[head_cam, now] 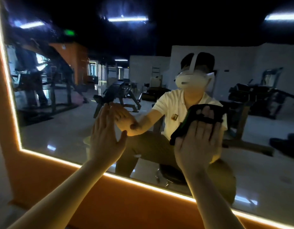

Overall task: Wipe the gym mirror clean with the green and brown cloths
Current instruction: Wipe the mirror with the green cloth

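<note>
While the left hand lies flat-fingered on the mirror, the right hand, fingers spread, presses the cloth.

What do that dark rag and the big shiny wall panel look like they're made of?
The rag under the right hand looks like soft woven fabric, maybe microfibre: matte, dark with a green edge, folding limply. The panel looks like mirrored glass, glossy: it reflects the gym sharply, with faint smears up top.
</note>
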